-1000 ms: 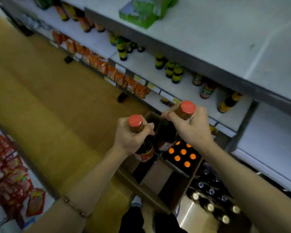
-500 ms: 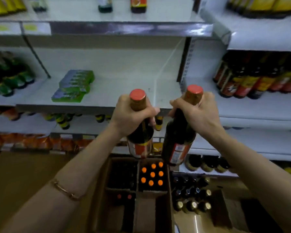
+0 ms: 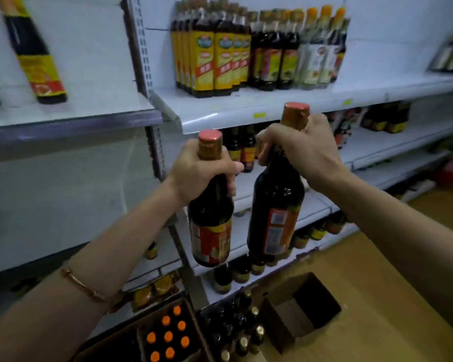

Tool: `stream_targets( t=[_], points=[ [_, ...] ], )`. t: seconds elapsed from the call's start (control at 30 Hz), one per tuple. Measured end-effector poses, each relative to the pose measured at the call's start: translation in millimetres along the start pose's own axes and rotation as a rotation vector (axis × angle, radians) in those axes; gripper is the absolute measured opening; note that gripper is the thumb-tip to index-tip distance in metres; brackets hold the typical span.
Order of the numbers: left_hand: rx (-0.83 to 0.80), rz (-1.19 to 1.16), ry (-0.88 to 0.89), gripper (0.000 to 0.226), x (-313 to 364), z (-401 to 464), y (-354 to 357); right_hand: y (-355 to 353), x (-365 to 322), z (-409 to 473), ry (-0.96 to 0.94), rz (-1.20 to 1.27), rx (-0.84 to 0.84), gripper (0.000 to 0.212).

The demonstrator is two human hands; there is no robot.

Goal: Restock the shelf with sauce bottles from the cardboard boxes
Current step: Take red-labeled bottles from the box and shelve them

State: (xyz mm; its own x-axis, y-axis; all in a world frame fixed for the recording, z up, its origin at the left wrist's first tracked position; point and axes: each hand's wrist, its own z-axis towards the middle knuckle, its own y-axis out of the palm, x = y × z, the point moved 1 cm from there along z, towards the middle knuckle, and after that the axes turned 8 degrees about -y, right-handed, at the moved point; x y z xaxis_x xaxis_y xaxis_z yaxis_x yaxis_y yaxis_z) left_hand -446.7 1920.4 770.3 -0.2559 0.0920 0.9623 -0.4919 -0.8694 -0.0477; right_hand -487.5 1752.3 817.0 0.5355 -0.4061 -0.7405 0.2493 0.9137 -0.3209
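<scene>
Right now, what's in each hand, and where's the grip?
Left hand: dark sauce bottle, fingers wrapped round its neck below the red cap. Right hand: second dark bottle, also gripped at the neck. Both hang upright, clear of the shelf.

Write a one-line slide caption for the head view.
Left hand and right hand each hold a dark sauce bottle by the neck before the shelf.

Two dark, red-capped sauce bottles, left bottle (image 3: 211, 205) and right bottle (image 3: 276, 199), hang upright, necks gripped, before the shelf (image 3: 246, 111).
</scene>
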Motion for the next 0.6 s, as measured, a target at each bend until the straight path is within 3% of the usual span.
stream_targets(
  t=[0.6],
  points=[
    [-0.294, -0.116, 0.034, 0.026, 32.5, 213.0, 262.9, -295.6, 62.6, 34.7, 0.097, -0.130, 0.259, 0.027]
  ],
)
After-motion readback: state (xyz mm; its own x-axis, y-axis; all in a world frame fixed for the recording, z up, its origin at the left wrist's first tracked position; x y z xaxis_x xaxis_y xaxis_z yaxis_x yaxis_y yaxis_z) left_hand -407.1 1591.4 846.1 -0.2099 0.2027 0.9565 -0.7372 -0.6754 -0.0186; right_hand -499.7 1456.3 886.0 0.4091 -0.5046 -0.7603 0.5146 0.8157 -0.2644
